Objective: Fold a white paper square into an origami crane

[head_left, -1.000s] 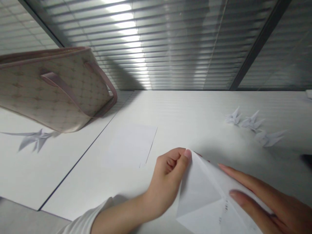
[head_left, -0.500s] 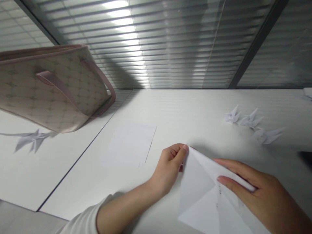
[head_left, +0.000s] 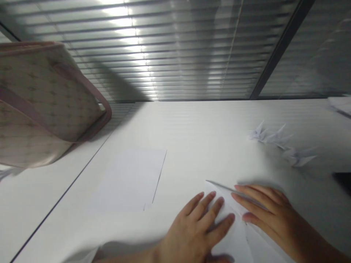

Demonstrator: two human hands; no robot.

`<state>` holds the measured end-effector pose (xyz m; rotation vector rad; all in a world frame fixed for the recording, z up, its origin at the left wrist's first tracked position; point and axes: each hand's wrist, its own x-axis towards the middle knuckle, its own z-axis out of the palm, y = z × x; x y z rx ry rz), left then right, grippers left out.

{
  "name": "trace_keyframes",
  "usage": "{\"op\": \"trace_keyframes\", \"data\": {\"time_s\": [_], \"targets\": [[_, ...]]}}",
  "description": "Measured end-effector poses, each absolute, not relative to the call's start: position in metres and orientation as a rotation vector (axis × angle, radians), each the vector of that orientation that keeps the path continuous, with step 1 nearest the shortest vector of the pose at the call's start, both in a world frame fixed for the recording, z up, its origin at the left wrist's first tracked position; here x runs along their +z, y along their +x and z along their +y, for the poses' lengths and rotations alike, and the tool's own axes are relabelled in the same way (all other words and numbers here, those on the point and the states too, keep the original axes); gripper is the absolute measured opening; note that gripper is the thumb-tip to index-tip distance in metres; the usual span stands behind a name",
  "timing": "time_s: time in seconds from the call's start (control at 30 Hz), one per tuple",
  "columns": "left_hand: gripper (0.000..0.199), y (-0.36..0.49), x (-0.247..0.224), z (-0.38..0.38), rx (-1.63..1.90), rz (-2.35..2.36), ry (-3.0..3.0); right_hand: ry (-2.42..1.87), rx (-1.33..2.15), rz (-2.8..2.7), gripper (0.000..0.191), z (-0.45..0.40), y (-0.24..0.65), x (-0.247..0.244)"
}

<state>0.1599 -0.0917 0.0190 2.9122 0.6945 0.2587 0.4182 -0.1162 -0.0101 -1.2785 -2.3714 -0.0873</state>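
Note:
A creased sheet of white paper (head_left: 236, 237), with a little print along its middle, lies on the white table in front of me. My left hand (head_left: 194, 230) rests palm down across its left part, fingers spread and holding nothing. Along the upper right edge, my right hand (head_left: 276, 212) has the paper's folded flap between its thumb and fingers. The pointed corner of the paper sticks out beyond the left fingertips. The lower part of the paper runs out of view.
Several folded paper cranes (head_left: 297, 157) stand at the right. A flat white paper (head_left: 131, 179) lies left of my hands. A patterned bag with pink trim (head_left: 49, 106) stands at the far left. Window blinds (head_left: 175, 51) rise behind the table. A dark object (head_left: 342, 182) shows at the right edge.
The paper has come down flat onto the table. My left hand has let go of its corner and spread over it. The view has shifted, so the bag sits further left.

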Motion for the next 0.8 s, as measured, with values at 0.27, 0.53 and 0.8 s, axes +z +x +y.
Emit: {"op": "trace_keyframes", "data": {"time_s": [0.27,0.53,0.8], "targets": [[0.052,0.153,0.02,-0.083,0.111,0.844,2.989,-0.946,-0.096,-2.646,0.04,-0.111,0.42,-0.001],[0.048,0.152,0.025,-0.077,0.037,0.907,3.06,-0.775,-0.294,-2.786,0.034,-0.113,0.426,-0.01],[0.071,0.15,0.028,-0.07,0.029,0.806,3.022,-1.003,-0.048,-2.56,0.029,-0.128,0.417,-0.012]]}}
